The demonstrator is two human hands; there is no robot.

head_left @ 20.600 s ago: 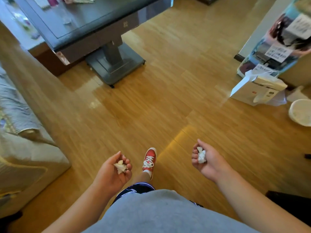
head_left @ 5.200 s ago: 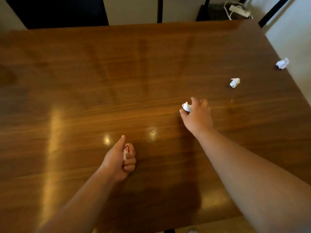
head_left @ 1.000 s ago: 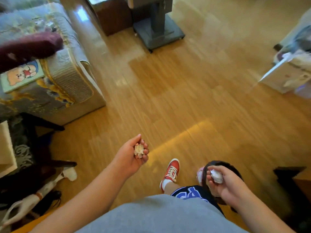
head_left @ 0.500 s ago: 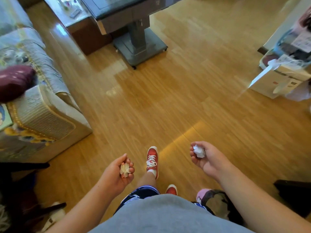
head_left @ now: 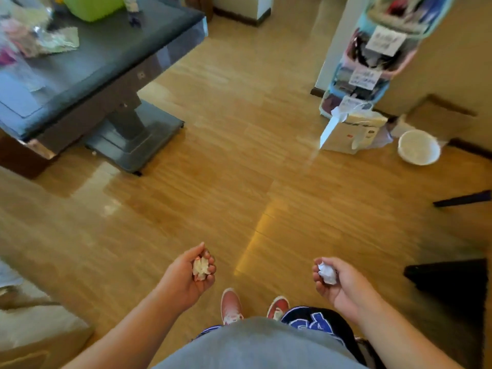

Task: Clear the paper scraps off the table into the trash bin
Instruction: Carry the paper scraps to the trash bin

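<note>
I stand on a wooden floor with both hands held low in front of me. My left hand point(head_left: 186, 278) is curled around a crumpled, yellowish paper scrap point(head_left: 201, 268). My right hand point(head_left: 338, 282) is cupped around a white crumpled paper scrap point(head_left: 327, 273). A round white trash bin point(head_left: 418, 147) sits on the floor at the far right, near the wall, well ahead of my right hand. The wooden table is out of view.
A dark pedestal table point(head_left: 87, 75) with clutter on top stands at the upper left. A white box point(head_left: 351, 130) and a stacked colourful rack point(head_left: 372, 57) stand beside the bin. A sofa corner point(head_left: 32, 323) is at the lower left, and dark furniture point(head_left: 452, 283) at the right.
The view has swung right and forward, bringing the white bin into sight. Both hands still hold their scraps, and my feet have stepped ahead.
</note>
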